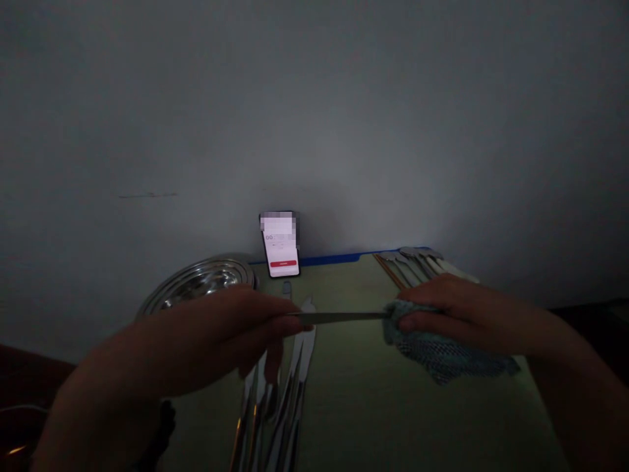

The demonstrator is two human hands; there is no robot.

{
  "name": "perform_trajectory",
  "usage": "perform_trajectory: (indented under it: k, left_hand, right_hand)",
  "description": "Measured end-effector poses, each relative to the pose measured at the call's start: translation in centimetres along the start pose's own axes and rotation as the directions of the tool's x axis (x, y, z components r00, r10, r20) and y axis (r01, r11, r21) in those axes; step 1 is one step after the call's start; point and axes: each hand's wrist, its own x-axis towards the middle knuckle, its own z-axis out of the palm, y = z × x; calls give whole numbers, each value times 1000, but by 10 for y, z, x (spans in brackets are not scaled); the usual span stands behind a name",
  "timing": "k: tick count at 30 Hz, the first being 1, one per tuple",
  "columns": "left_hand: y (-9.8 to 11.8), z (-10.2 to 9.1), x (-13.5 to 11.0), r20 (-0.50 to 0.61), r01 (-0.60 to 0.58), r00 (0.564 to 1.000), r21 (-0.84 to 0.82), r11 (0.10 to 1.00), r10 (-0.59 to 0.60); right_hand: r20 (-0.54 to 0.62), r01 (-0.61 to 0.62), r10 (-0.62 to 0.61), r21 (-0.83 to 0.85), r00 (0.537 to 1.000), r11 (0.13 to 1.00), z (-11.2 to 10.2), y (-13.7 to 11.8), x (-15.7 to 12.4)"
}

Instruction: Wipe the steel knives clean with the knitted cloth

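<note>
A table knife [344, 317], seen nearly edge-on, lies level between my two hands above the table. My left hand [255, 321] pinches its left end between thumb and fingers; that end is hidden. My right hand [447, 314] is closed on a blue-green checked cloth [442, 357], which wraps the knife's right end and hangs down below the fingers. Beneath and beside my left hand, several knives [295, 380] lie side by side on the table, their handles toward me. The light is dim, so fine detail is hard to make out.
A phone [281, 246] with a lit screen leans against the wall [344, 131] at the back. Shiny metal bowls or plates [196, 282] stand at the back left. Several spoons [417, 259] and brown chopsticks [390, 272] lie at the back right of the pale green table [393, 419].
</note>
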Motion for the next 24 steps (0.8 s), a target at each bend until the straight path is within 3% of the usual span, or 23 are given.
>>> perform_trajectory:
  k: [4, 7, 9, 11, 14, 15, 16, 17, 18, 20, 22, 24]
  left_hand:
    - [-2, -8, -8, -114, 77, 990, -37, 996, -81]
    - [3, -11, -7, -246, 4, 969, 38, 999, 6]
    - [8, -10, -2, -325, -24, 943, 164, 986, 77]
    - [14, -6, 3, -421, -34, 892, 295, 955, 162]
    - [20, 4, 11, -528, -113, 776, 420, 900, 344]
    - [21, 8, 12, -542, -137, 747, 440, 887, 384]
    - [21, 11, 13, -548, -152, 728, 456, 877, 412]
    - [21, 14, 14, -552, -149, 720, 469, 871, 421]
    - [20, 15, 14, -553, -134, 720, 483, 866, 420]
    - [19, 15, 13, -529, -104, 744, 511, 853, 407]
    - [19, 12, 14, -462, -99, 796, 536, 839, 390]
    - [20, 11, 15, -383, -115, 848, 543, 832, 367]
  right_hand:
    - [-116, 46, -44, 17, 992, 999, -10, 6, -12]
    - [-258, 49, -26, 84, 966, 995, -15, -2, -18]
    - [-422, 23, 41, 146, 906, 989, -16, -12, -17]
    - [-606, -17, 141, 206, 783, 979, -14, -21, -14]
    - [-816, -49, 275, 291, 508, 955, -10, -28, -9]
    - [-850, -50, 293, 302, 438, 952, -9, -28, -8]
    - [-863, -51, 298, 304, 409, 951, -10, -28, -7]
    - [-853, -56, 290, 296, 434, 954, -11, -27, -8]
    - [-817, -70, 274, 278, 508, 958, -12, -27, -8]
    - [-657, -89, 200, 198, 727, 976, -17, -27, -11]
    - [-437, -82, 118, 102, 891, 991, -20, -29, -14]
    - [-254, -50, 58, 36, 966, 998, -21, -31, -16]
